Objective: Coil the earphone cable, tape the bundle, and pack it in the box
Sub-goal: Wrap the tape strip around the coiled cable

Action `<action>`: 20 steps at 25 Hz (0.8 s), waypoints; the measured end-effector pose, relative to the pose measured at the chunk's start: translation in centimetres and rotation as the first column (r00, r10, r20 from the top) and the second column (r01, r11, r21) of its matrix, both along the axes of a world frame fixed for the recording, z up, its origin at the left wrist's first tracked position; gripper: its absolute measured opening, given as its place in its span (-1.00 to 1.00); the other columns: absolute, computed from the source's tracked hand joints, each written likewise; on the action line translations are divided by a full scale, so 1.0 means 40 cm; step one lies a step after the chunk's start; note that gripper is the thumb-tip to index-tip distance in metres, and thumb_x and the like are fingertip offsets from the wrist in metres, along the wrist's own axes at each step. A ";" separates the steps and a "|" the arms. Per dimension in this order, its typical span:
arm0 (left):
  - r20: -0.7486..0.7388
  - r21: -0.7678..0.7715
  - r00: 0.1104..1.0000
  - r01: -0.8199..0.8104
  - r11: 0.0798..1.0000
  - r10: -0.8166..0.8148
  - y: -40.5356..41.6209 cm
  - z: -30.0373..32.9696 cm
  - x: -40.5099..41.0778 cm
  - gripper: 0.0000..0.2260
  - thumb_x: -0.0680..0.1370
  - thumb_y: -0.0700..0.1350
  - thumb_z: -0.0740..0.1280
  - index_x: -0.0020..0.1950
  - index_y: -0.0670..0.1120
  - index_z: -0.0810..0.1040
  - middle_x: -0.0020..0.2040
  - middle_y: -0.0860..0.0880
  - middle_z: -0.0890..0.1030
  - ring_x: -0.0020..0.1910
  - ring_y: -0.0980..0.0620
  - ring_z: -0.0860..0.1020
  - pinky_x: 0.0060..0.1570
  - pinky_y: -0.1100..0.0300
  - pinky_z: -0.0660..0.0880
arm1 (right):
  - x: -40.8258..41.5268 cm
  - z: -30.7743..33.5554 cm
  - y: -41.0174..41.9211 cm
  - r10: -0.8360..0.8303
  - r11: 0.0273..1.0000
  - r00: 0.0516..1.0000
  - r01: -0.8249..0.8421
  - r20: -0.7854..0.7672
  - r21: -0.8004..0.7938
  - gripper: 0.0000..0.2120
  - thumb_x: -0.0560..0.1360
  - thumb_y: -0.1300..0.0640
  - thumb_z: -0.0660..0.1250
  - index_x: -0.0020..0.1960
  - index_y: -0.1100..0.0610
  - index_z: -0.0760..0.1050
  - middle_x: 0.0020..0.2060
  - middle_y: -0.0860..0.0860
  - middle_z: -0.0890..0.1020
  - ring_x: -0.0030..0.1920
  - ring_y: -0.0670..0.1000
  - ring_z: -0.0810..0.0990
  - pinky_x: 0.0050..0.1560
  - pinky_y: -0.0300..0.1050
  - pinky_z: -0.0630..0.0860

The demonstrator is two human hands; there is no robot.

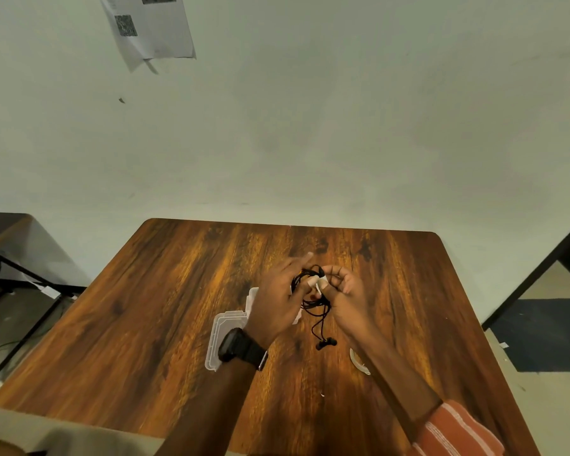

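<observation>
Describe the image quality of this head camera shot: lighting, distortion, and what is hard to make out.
Head view: dim warm light, brightest on the wooden table; wide-angle bending curves its edges; the left hand and right hand look soft around the coiled earphone cable; the clear plastic box is partly hidden.

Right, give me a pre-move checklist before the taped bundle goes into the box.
1. Cable bundle held by both the left hand and right hand: ok.
2. White tape on the bundle: partly on; fully wrapped, cannot tell.
3. Earbuds tucked in: not ok, they dangle below.
4. Clear box on the table within reach: ok.
5. Box open and empty: cannot tell, left arm covers it.
6. Tape roll: by the right forearm, ok.
</observation>
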State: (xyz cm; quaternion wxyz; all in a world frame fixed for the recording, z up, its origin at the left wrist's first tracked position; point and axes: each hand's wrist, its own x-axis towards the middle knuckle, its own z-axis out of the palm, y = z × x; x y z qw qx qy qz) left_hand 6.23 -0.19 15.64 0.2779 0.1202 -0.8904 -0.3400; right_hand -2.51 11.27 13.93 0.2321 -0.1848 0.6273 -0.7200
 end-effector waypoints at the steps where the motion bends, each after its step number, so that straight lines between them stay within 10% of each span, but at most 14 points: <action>1: 0.004 0.012 1.000 0.020 1.000 -0.021 -0.013 -0.002 -0.007 -0.74 0.60 -0.06 0.31 0.27 -0.02 0.58 0.07 0.04 0.64 0.05 0.15 0.55 0.08 0.13 0.49 | -0.003 -0.002 -0.004 0.015 1.000 1.000 -0.015 -0.013 0.020 -0.83 0.57 0.36 0.27 0.11 0.19 0.52 -0.21 0.04 0.68 -0.34 -0.11 0.59 -0.20 -0.08 0.59; 7: -0.032 0.598 0.997 0.071 0.798 -0.065 -0.062 -0.043 -0.023 -0.75 0.63 0.02 0.22 0.23 0.00 0.58 0.19 0.04 0.60 0.18 0.16 0.55 0.18 0.11 0.43 | -0.038 0.013 -0.037 0.002 0.996 1.000 -0.001 -0.014 0.088 -0.82 0.54 0.35 0.32 0.11 0.18 0.51 -0.19 0.08 0.72 -0.25 -0.03 0.67 -0.16 -0.06 0.62; 10: -0.046 0.816 0.997 0.073 0.573 -0.062 -0.053 -0.129 0.004 -0.37 0.44 0.23 0.37 0.47 0.17 0.30 0.43 0.07 0.42 0.40 0.10 0.39 0.34 0.03 0.30 | -0.067 0.029 -0.082 0.002 0.996 0.998 -0.007 0.062 0.086 -0.82 0.52 0.40 0.32 0.09 0.23 0.51 -0.21 0.07 0.70 -0.30 -0.02 0.67 -0.23 -0.14 0.64; 14: 0.204 0.838 0.975 -0.219 0.500 0.086 0.021 -0.221 -0.029 -0.01 0.24 0.11 0.61 0.53 0.03 0.12 0.39 -0.04 0.42 0.36 -0.01 0.41 0.22 0.10 0.41 | -0.098 0.022 -0.179 0.049 0.992 0.995 -0.057 0.083 0.108 -0.83 0.51 0.39 0.35 0.03 0.18 0.52 -0.15 0.13 0.68 -0.33 0.00 0.66 -0.27 -0.13 0.63; 17: 0.297 0.955 0.923 -0.289 -0.070 0.243 0.050 -0.259 -0.067 -0.53 0.49 0.03 0.31 0.34 -0.15 0.41 0.12 -0.16 0.60 0.01 -0.12 0.58 -0.06 0.03 0.46 | -0.105 0.018 -0.258 0.093 0.991 0.993 -0.100 0.070 0.095 -0.81 0.51 0.38 0.35 -0.02 0.11 0.51 -0.19 0.07 0.68 -0.30 0.00 0.67 -0.13 -0.03 0.64; 20: 0.119 0.875 0.951 0.035 -0.482 0.285 -0.004 -0.253 -0.095 -0.30 0.49 0.36 0.12 0.19 -0.28 0.43 0.11 -0.26 0.59 0.05 -0.21 0.57 0.07 -0.13 0.47 | -0.110 -0.008 -0.324 0.088 0.989 0.992 -0.097 0.088 0.107 -0.80 0.49 0.42 0.35 -0.03 0.14 0.52 -0.25 0.03 0.66 -0.33 -0.08 0.65 -0.25 -0.17 0.60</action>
